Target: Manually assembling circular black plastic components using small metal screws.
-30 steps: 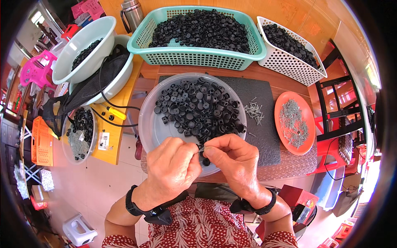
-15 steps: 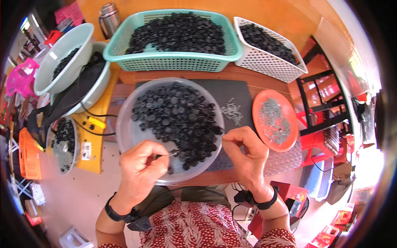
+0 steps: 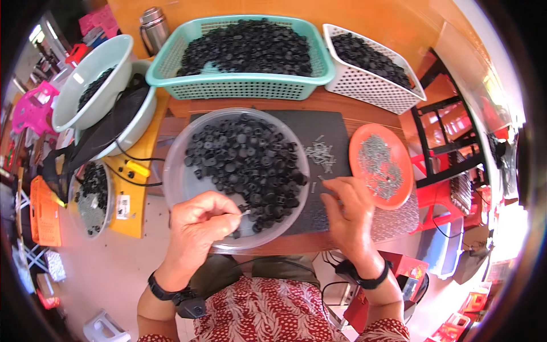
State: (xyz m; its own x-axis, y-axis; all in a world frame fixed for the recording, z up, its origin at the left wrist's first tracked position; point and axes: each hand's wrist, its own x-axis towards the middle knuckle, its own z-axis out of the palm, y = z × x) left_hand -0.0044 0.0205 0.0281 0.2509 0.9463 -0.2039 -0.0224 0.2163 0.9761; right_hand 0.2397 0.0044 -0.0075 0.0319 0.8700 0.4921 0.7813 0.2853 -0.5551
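Observation:
My left hand [image 3: 202, 225] is over the near left rim of a round translucent tub [image 3: 188, 196], thumb and forefinger pinched together. A thin shiny metal pin [image 3: 245, 213] sticks out from its fingertips; whether a black piece sits with it inside the fingers is hidden. Small round black plastic caps [image 3: 239, 151] are heaped in the tub. Right of the tub, my right hand [image 3: 350, 214] hovers above the dark mat [image 3: 302, 225], thumb and forefinger apart. Close to its fingertips lie a few loose metal pins, with a small pile of pins [image 3: 321, 155] just beyond.
An orange plate [image 3: 364, 134] of metal pins lies at the right. Behind stand a green basket [image 3: 239, 90] and a white basket [image 3: 370, 97], both with black pieces. Pale green basins [image 3: 65, 108], a yellow board [image 3: 128, 219] and a steel flask [image 3: 154, 28] are at the left.
My right hand has drawn away from the tub's rim to the right, its thumb and forefinger parting. The left hand has shifted slightly right, still pinching. A few loose pins now show beside the right fingertips.

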